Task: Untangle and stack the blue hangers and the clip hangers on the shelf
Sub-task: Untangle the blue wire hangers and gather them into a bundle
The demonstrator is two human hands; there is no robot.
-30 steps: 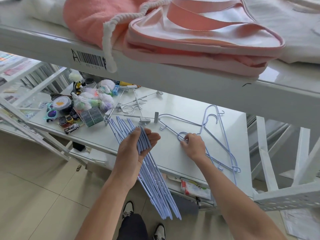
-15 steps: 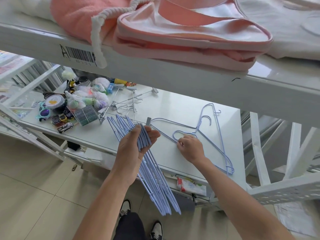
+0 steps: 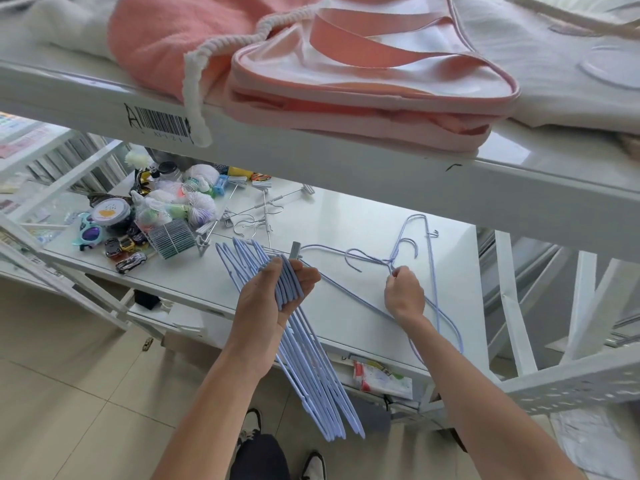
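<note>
Left hand [image 3: 277, 303]: palm up, fingers curled round a fanned bundle of blue hangers [image 3: 311, 368] slanting down past the shelf [image 3: 346, 327] edge | Right hand [image 3: 403, 294]: forearm extended, fingertips pinching the neck of tangled blue wire hangers [image 3: 408, 261] lying on the shelf | Clip hangers [image 3: 263, 216]: loose behind, near toy clutter [image 3: 152, 223].

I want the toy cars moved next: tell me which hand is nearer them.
Left. The left hand, gripping the stacked blue hangers, is just right of the toy cars; the right hand is farther right, pinching a loose hanger.
</note>
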